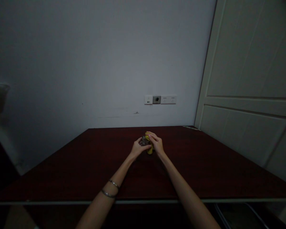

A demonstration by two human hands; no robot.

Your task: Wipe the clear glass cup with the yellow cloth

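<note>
Both my arms reach out over a dark red table (85, 165). My left hand (137, 148) is closed around a small grey, shiny object (144, 141) that I cannot name. My right hand (157, 143) is curled over a small yellow object (149, 149), with its fingers pressed on the top. The two hands meet at the middle of the table and the two objects touch or join between them. Two thin bracelets (111, 188) sit on my left forearm.
A pale wall stands behind the table, with a row of sockets (160, 99) low on it. A white panelled door (250, 95) lies to the right. The table's near edge (143, 201) has a light strip. The room is dim.
</note>
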